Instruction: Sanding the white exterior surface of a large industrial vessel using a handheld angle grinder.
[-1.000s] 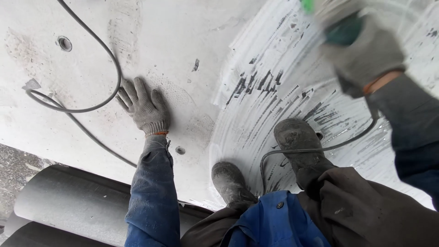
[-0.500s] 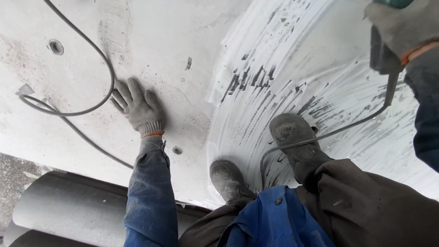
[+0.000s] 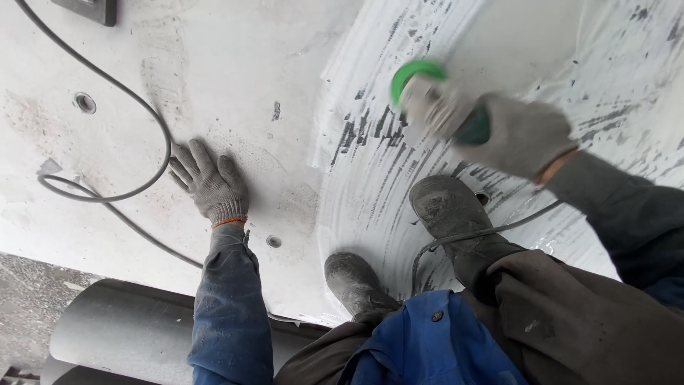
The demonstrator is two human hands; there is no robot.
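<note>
big pale concrete slab [image 3: 235, 78] dusted white, round bolt holes [image 3: 85, 103] here and there, grey cable [image 3: 142, 114] looping over it, dark pipes [image 3: 121, 335] along the lower edge, gritty ground [image 3: 28, 299] bottom left, flat daylight

Soft, even daylight fills the scene, bright on the pale slab [image 3: 235, 85], with no hard shadows and no clear direction of light. The white ground surface [image 3: 541, 64] nearly washes out at upper right. Motion blur smears the right hand [image 3: 516, 135] and the green tool [image 3: 427, 89]; the left hand [image 3: 212, 184] and boots stay sharp. Lines bend slightly toward the frame edges.
</note>
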